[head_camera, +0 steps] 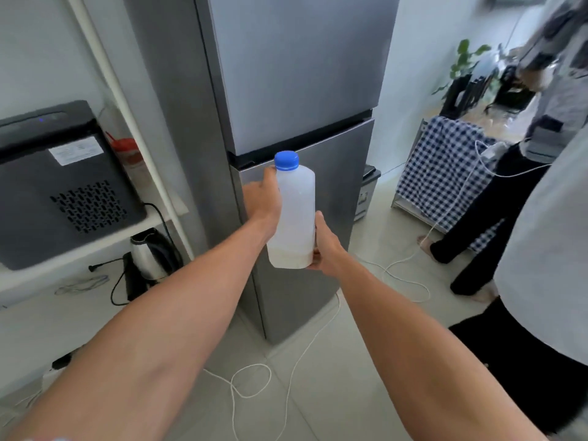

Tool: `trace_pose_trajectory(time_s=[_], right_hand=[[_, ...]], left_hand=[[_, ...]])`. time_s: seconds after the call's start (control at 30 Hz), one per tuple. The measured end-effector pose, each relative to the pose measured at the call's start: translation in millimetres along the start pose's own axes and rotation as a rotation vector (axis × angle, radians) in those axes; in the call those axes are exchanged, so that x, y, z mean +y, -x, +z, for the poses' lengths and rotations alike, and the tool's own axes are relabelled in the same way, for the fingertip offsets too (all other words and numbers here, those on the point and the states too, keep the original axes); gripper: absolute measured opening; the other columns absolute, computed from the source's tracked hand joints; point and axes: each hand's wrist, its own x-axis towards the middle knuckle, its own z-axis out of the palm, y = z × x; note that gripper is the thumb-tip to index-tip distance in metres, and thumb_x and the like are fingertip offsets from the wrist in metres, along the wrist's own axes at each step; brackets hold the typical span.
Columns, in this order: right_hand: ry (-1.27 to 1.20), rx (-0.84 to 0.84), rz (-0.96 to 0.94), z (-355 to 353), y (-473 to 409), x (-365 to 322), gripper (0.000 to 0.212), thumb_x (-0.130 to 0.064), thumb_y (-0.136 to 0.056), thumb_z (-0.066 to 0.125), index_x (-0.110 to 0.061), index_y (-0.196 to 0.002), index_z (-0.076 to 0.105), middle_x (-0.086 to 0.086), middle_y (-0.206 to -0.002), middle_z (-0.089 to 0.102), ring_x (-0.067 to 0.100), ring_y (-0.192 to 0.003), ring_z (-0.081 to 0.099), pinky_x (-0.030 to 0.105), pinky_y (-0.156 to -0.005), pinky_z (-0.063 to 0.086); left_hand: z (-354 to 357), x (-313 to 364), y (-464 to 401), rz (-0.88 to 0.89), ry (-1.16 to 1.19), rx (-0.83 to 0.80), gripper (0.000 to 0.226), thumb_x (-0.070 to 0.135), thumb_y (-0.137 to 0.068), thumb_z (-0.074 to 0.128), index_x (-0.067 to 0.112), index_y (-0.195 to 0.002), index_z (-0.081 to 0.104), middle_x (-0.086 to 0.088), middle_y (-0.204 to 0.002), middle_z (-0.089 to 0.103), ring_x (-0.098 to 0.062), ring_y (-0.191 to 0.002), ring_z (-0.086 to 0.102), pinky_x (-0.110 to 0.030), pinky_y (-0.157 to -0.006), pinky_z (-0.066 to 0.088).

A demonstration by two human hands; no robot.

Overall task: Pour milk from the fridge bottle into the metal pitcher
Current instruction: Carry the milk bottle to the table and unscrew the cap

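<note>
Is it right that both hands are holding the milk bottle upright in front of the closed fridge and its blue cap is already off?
Not quite: the blue cap is on the milk bottle, as the head view shows. The rest stands: the left hand and right hand hold it upright before the closed fridge.

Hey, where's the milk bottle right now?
In the head view the milk bottle is centre frame, upright before the closed fridge, held between the left hand at its side and the right hand at its base.
</note>
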Motion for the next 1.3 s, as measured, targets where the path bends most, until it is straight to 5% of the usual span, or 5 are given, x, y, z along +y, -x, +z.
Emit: trace_pose_trajectory(time_s=[0.17,0.83,0.97,1.2,1.3], right_hand=[[-0.117,0.198,-0.046,-66,41,20,0.067,-0.076,-0.096,0.038,-0.019,-0.121,0.065,0.006,-0.109,0.073,0.026,-0.092,0.071,0.036,-0.063,0.057],[-0.494,1.011,-0.177,-339,324,168,0.049,-0.061,-0.096,0.052,-0.016,-0.104,0.07,0.011,-0.105,0.076,0.033,-0.094,0.073,0.045,-0.07,0.064],[-0.542,1.149,-0.161,-366,400,210,0.05,-0.058,-0.1,0.052,-0.012,-0.109,0.069,0.011,-0.102,0.073,0.03,-0.09,0.072,0.031,-0.047,0.058],[-0.636,1.345,-0.175,-383,522,303,0.06,-0.065,-0.09,0.052,-0.011,-0.108,0.072,0.02,-0.107,0.075,0.042,-0.093,0.074,0.066,-0.073,0.059],[-0.702,1.417,-0.173,-377,570,336,0.05,-0.06,-0.095,0.053,-0.014,-0.106,0.07,0.016,-0.108,0.075,0.039,-0.093,0.074,0.055,-0.07,0.064]], left_hand=[[54,-9,47,-0.002,0.003,-0.24,0.043,0.05,-0.078,0.055,0.014,-0.063,0.036,-0.011,-0.067,0.036,-0.022,-0.065,0.032,-0.038,-0.058,0.028],[215,-10,423,-0.101,0.023,-1.055,0.046,0.034,-0.091,0.058,0.017,-0.051,0.043,0.004,-0.044,0.044,-0.014,-0.039,0.037,-0.025,-0.045,0.029],[210,-10,513,-0.13,-0.003,-1.186,0.049,0.035,-0.09,0.06,0.021,-0.046,0.046,0.004,-0.043,0.046,-0.014,-0.037,0.039,-0.025,-0.044,0.028],[177,-18,656,-0.133,-0.059,-1.427,0.043,0.043,-0.095,0.055,0.014,-0.064,0.056,-0.003,-0.054,0.051,-0.016,-0.045,0.045,-0.026,-0.047,0.034],[161,-26,710,-0.148,-0.073,-1.57,0.039,0.044,-0.098,0.054,0.013,-0.075,0.061,-0.002,-0.059,0.052,-0.013,-0.048,0.046,-0.026,-0.052,0.038]])
